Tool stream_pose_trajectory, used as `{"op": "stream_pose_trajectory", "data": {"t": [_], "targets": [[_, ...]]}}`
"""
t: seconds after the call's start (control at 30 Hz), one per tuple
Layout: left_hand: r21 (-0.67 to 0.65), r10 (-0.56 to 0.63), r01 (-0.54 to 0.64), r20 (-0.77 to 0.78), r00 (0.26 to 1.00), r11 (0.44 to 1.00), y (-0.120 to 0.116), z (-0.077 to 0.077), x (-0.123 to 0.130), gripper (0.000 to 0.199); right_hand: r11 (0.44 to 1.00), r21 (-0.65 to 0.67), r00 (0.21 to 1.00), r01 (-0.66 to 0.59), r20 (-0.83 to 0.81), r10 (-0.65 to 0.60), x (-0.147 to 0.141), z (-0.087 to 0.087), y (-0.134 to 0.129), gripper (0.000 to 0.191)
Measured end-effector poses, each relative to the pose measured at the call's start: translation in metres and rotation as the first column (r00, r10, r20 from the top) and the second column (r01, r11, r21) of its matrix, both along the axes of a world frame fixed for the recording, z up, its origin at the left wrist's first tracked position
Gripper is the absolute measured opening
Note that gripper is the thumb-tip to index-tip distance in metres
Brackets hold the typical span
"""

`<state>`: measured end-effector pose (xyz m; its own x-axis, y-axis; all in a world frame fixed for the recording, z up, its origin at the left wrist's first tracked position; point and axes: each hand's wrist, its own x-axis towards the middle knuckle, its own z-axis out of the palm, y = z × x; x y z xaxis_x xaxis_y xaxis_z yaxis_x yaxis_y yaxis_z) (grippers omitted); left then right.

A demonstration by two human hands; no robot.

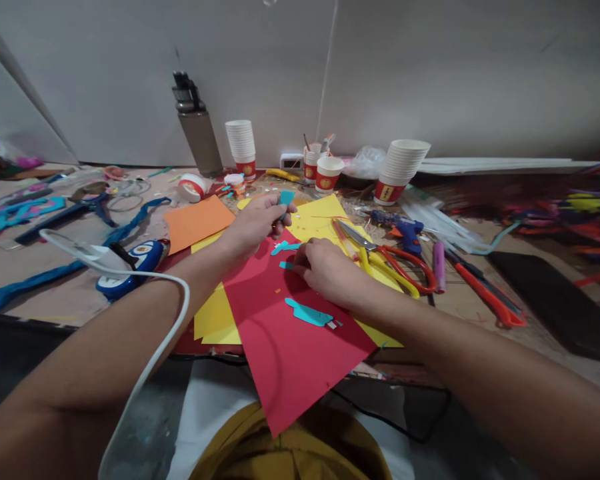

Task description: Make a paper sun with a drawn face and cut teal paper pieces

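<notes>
My left hand (260,223) is closed, pinching a small blue paper piece (287,198) upright between thumb and fingers. Lower and to its right, my right hand (325,267) has its fingertips together on another blue paper piece (286,265), whose end shows past them. Both hands are over a red paper sheet (290,360), its near corner overhanging the table edge. A larger blue paper cutout (309,312) lies flat on the sheet below my right hand. More blue paper strips (280,248) lie between the hands.
Scissors with red handles (405,263), a blue glue gun (407,233) and a purple marker (439,267) lie right. Stacked paper cups (400,167) and a bottle (200,140) stand behind. Orange paper (200,223) and a blue device (133,270) lie left. A white cable (175,327) crosses my left forearm.
</notes>
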<state>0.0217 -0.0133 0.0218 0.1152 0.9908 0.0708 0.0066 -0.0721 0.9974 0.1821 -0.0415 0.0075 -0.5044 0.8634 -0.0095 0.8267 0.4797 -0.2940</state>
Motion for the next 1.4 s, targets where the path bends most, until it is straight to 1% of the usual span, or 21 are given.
{"op": "stream_pose_trajectory", "data": {"t": [0.13,0.23,0.33,0.43,0.53,0.6,0.67,0.77,0.83,0.87,0.9,0.93,1.0,1.07,1.13,1.2,1.23,1.27,1.3,1.4], "targets": [[0.026,-0.023,0.024,-0.048,0.999,0.999,0.001,-0.003,0.000,0.010,0.996,0.087,0.999,-0.031,0.024,0.029,0.002,-0.005,0.001,0.016],[0.029,-0.030,0.032,-0.090,0.995,0.999,0.000,-0.005,0.000,0.012,0.995,0.085,0.996,-0.054,0.069,0.048,0.001,-0.005,0.002,0.013],[0.033,-0.041,0.045,-0.102,0.994,0.998,-0.002,-0.006,0.001,0.012,0.997,0.064,0.996,-0.053,0.080,0.048,0.000,-0.003,0.002,0.012],[0.035,-0.048,0.052,-0.102,0.994,0.998,-0.002,-0.006,0.001,0.011,0.995,0.060,0.996,-0.076,0.040,0.074,0.002,-0.004,0.001,0.011],[0.018,-0.035,0.037,-0.096,0.995,0.999,-0.002,-0.006,0.001,0.011,0.988,0.102,0.993,-0.113,-0.006,0.114,0.004,-0.006,-0.001,0.010],[0.013,-0.028,0.029,-0.096,0.995,0.999,-0.001,-0.006,0.001,0.012,0.986,0.105,0.991,-0.127,-0.037,0.132,0.005,-0.006,-0.001,0.008],[0.005,-0.049,0.049,-0.109,0.993,0.999,-0.001,-0.006,0.002,0.012,0.991,0.066,0.986,-0.115,-0.110,0.122,0.008,-0.004,0.001,0.006],[-0.018,-0.083,0.081,-0.159,0.984,0.997,-0.001,-0.006,0.002,0.012,0.998,-0.009,0.951,-0.068,-0.303,0.062,0.016,0.000,0.010,0.010],[-0.043,-0.095,0.088,-0.221,0.971,0.995,-0.004,-0.004,0.004,0.011,0.997,-0.074,0.896,-0.039,-0.444,0.002,0.022,0.000,0.019,0.006],[-0.067,-0.115,0.102,-0.247,0.962,0.993,-0.005,-0.003,0.005,0.012,0.992,-0.120,0.855,-0.038,-0.517,-0.030,0.026,0.000,0.023,0.004],[-0.100,-0.151,0.129,-0.260,0.954,0.987,-0.007,-0.002,0.006,0.013,0.987,-0.154,0.816,-0.040,-0.575,-0.057,0.029,-0.001,0.026,0.002],[-0.137,-0.198,0.167,-0.255,0.947,0.976,-0.009,-0.002,0.007,0.014,0.985,-0.170,0.784,-0.041,-0.617,-0.074,0.031,-0.002,0.029,0.004],[-0.193,-0.291,0.254,-0.194,0.937,0.948,-0.012,-0.002,0.009,0.016,0.991,-0.129,0.758,-0.023,-0.649,-0.067,0.034,-0.003,0.032,0.011],[-0.208,-0.330,0.305,-0.101,0.938,0.929,-0.012,-0.003,0.010,0.015,0.998,-0.055,0.743,0.005,-0.668,-0.040,0.034,-0.004,0.032,0.016],[-0.205,-0.316,0.311,0.008,0.949,0.928,-0.010,-0.005,0.009,0.012,0.999,-0.037,0.674,0.023,-0.737,-0.043,0.033,-0.004,0.033,0.024],[-0.204,-0.265,0.283,0.111,0.958,0.937,-0.008,-0.006,0.009,0.010,0.997,-0.074,0.581,0.034,-0.810,-0.080,0.031,-0.004,0.034,0.029],[-0.205,-0.237,0.265,0.150,0.960,0.942,-0.007,-0.006,0.008,0.009,0.995,-0.098,0.554,0.037,-0.827,-0.102,0.031,-0.004,0.034,0.029],[-0.204,-0.214,0.248,0.176,0.961,0.947,-0.006,-0.007,0.008,0.009,0.992,-0.118,0.547,0.040,-0.829,-0.120,0.030,-0.004,0.035,0.027],[-0.200,-0.200,0.238,0.193,0.961,0.950,-0.005,-0.007,0.008,0.008,0.990,-0.132,0.555,0.044,-0.821,-0.134,0.030,-0.005,0.035,0.024],[-0.175,-0.217,0.256,0.216,0.952,0.951,-0.005,-0.008,0.009,0.008,0.986,-0.153,0.611,0.060,-0.776,-0.157,0.031,-0.003,0.034,0.015]]}}
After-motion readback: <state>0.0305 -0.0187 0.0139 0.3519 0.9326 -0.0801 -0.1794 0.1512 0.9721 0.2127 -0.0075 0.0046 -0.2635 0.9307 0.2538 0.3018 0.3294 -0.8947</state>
